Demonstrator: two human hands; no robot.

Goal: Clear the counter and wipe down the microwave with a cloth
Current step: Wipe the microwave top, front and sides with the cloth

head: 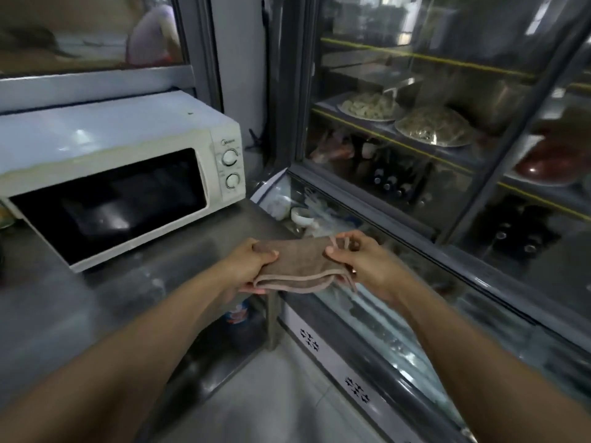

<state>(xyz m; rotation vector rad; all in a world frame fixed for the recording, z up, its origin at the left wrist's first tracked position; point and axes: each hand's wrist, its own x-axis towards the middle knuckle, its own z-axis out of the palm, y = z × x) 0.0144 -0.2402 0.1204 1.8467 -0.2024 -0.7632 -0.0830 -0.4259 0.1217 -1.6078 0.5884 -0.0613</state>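
A folded brown cloth point(300, 265) with a pale hem is stretched between both hands, over the right edge of the steel counter point(64, 302). My left hand point(251, 266) grips its left end and my right hand point(358, 262) pinches its right end, a loose loop of hem showing by the fingers. The white microwave point(128, 148) stands on the counter to the upper left, door closed, two round dials on its right panel. The cloth is apart from the microwave, to the right of and in front of its lower right corner.
A glass-topped chest freezer point(367, 302) runs along the right, just beside the counter. Behind it a glass-door display fridge point(447, 123) holds plates of food and bottles. A jar point(237, 313) sits on the shelf under the counter. Tiled floor lies between counter and freezer.
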